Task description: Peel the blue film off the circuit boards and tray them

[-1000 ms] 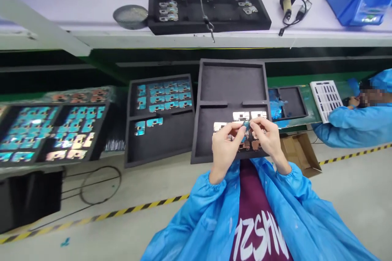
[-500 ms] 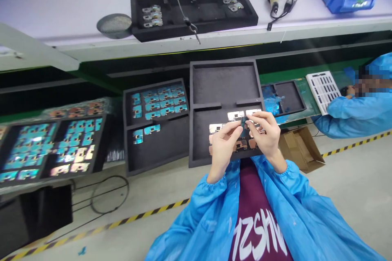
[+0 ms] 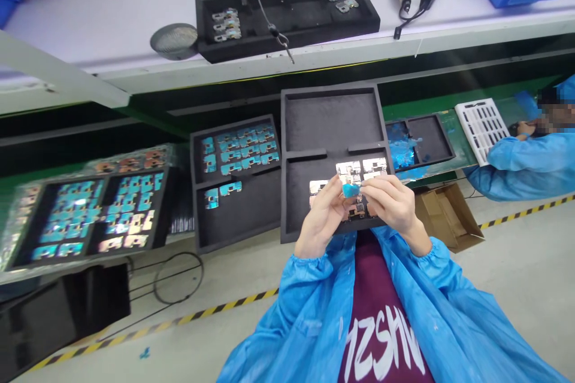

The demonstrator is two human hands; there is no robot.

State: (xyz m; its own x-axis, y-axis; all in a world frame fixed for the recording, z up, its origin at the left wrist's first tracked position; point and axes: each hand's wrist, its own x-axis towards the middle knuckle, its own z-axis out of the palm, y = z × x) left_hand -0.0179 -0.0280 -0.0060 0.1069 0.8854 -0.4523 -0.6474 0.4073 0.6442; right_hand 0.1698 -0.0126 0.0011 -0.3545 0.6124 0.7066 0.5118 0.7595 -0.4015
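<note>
Two hands, left (image 3: 321,215) and right (image 3: 390,203), pinch blue film (image 3: 351,190).

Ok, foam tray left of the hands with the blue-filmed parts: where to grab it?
Probably the near rim of the black foam tray, pinched from the person's side: a straight bare edge, and the compartment behind it holds only a few blue-filmed parts, so fingers stay clear of the packed far compartment.

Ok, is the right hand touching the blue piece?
Touching. The head view shows the right hand with its fingertips pressed against the edge of the blue piece, no gap between them.
</note>
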